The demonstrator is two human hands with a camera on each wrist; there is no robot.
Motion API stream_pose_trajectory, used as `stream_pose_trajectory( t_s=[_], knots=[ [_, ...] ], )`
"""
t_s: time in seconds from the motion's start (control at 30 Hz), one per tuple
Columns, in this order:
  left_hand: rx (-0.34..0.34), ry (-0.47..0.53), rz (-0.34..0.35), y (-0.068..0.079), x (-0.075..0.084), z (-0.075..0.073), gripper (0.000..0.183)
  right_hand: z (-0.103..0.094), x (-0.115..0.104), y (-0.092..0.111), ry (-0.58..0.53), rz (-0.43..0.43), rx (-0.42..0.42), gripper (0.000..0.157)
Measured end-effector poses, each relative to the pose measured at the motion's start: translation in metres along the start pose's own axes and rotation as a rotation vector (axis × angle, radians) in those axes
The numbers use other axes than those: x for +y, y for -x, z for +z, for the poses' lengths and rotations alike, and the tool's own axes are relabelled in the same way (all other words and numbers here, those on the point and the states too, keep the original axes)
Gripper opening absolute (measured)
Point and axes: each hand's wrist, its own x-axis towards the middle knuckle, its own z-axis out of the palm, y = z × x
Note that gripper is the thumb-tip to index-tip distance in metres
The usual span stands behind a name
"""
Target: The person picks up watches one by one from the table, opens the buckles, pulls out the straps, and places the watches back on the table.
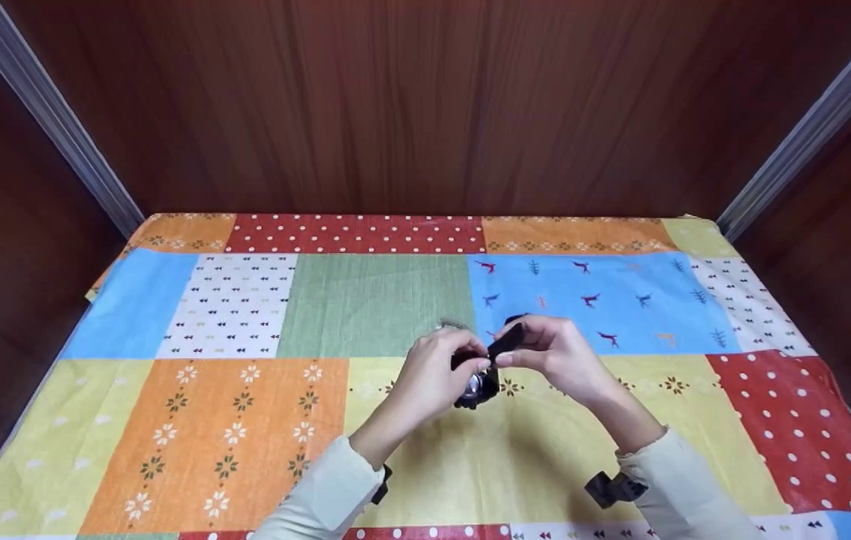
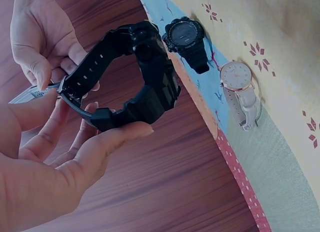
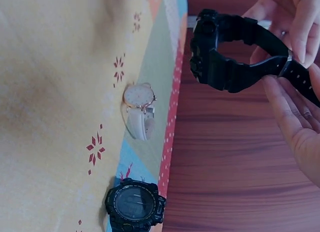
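"Where is the black sports watch (image 3: 205,49), and how is it held?"

"It is held in the air above the patchwork tablecloth (image 1: 204,450), between the two hands. The strap is pinched by the buckle (image 3: 287,62) with the left hand (image 1: 434,373), and the perforated strap tail (image 3: 300,80) is gripped between thumb and fingers of the right hand (image 1: 566,361). The two hands are brought close together there; whether they are touching cannot be told"

"What could go wrong from here?"

"The strap tail could be lost back through the buckle if it were released too soon, or the strap could be twisted if it were pulled at an angle. Since the bulky case is carried at the far end of the loop, the watch could be tipped from a light grip, and the white-strapped wristwatch (image 2: 236,76) or the black digital watch (image 3: 134,204) lying nearby could be struck"

"And which way is it pointed?"

"The loop's long axis is laid from case to buckle: the case is turned toward the person's body, the buckle toward the wood-grain wall panel (image 1: 395,112). The strap tail is aimed up and rightward in the head view. A shiny dial is shown there, but its display cannot be read"
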Motion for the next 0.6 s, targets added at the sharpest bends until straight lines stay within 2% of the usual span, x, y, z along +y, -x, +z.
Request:
stream_pose_trajectory(
  t_s=[0.6],
  knots=[
    [-0.065, 0.02, -0.043, 0.0006, 0.0022, -0.0012, 0.004, -0.0004, 0.0, 0.0016, 0.017, 0.007, -0.016, 0.025]
  ],
)
